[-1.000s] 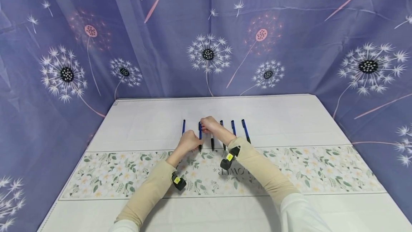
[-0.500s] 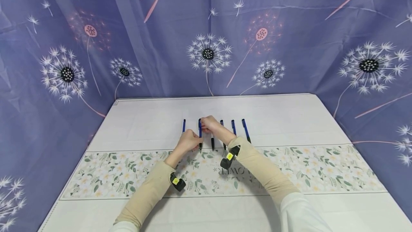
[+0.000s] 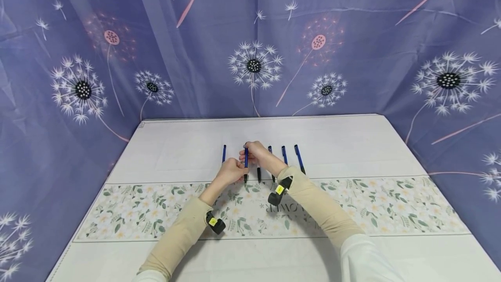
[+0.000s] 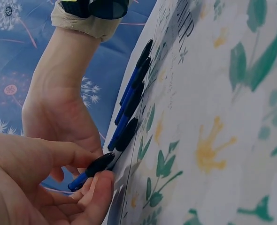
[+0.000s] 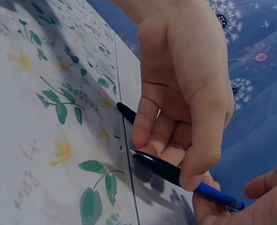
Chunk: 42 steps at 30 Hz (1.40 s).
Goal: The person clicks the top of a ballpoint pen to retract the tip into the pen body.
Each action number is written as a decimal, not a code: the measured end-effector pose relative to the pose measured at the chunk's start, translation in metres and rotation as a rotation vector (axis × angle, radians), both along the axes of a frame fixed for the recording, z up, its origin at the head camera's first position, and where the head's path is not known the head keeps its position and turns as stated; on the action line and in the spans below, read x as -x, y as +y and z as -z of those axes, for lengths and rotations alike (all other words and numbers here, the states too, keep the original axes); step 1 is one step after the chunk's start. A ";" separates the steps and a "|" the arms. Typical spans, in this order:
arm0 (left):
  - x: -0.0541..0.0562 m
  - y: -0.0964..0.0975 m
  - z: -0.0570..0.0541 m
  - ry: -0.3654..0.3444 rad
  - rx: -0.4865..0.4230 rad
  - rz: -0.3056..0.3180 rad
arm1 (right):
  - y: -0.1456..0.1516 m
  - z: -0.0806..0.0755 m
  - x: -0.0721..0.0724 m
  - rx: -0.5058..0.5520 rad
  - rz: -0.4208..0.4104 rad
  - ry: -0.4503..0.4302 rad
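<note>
Closest to my head camera, two white sleeves [image 3: 364, 260] enter along the bottom edge, over the white near strip of the surface [image 3: 98, 258]. Tan coverings [image 3: 325, 206] wrap both forearms, and each wrist carries a black wrist unit [image 3: 220, 226] with a yellow label. Beyond the near strip I see a floral band [image 3: 391, 212] of pale flowers and green leaves, with dark lettering partly hidden near the right wrist.

At the band's far edge, my left hand [image 3: 231, 171] pinches a blue pen [image 3: 246, 160] by its lower part, thumb and finger at the black grip, the writing tip toward me. I cannot tell whether that tip touches the surface. A little farther out, my right hand [image 3: 255, 151] is at the pen's far end, fingers touching it; whether they grip it firmly I cannot tell, even from the right wrist view.

Five more pens lie in a spaced row on the surface: a leftmost pen [image 3: 224, 153] left of the held one, a second pen [image 3: 258, 175] partly covered by the right hand, and three pens [image 3: 299, 159] farther right. Past the far white strip stands a violet-blue cloth [image 3: 211, 90] printed with dandelions.
</note>
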<state>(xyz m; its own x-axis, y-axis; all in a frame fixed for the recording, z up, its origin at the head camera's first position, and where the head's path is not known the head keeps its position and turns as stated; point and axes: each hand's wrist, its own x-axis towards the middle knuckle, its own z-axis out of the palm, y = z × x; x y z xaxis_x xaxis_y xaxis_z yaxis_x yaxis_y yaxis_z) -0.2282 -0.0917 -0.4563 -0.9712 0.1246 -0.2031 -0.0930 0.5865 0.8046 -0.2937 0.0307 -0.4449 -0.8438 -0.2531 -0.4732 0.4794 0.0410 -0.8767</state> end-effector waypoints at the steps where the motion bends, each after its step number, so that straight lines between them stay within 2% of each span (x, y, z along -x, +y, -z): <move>1: 0.000 0.000 0.000 0.000 -0.004 -0.001 | 0.000 0.001 0.000 0.014 0.002 -0.008; 5: 0.001 0.001 0.001 0.003 -0.023 0.006 | -0.001 0.002 0.002 0.068 -0.009 -0.031; 9: 0.001 0.002 0.001 -0.013 -0.084 0.003 | -0.001 0.002 0.002 0.129 -0.013 -0.050; 20: 0.002 0.001 0.003 -0.149 -0.323 -0.048 | -0.002 -0.004 0.003 0.251 -0.006 -0.094; 29: 0.002 0.000 0.006 -0.200 -0.469 0.022 | 0.000 -0.005 0.001 0.293 0.004 -0.117; 36: 0.004 -0.003 0.008 -0.280 -0.558 0.049 | -0.002 -0.007 0.000 0.341 0.025 -0.159; 42: 0.003 -0.006 0.008 -0.282 -0.601 0.098 | -0.002 -0.006 0.002 0.383 0.023 -0.182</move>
<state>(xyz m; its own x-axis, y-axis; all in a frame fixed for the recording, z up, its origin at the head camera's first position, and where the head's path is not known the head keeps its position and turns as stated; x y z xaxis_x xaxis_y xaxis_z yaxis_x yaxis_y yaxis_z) -0.2312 -0.0978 -0.4638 -0.8695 0.3801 -0.3154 -0.3169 0.0604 0.9465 -0.2957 0.0283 -0.4393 -0.7626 -0.4220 -0.4902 0.6247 -0.2840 -0.7274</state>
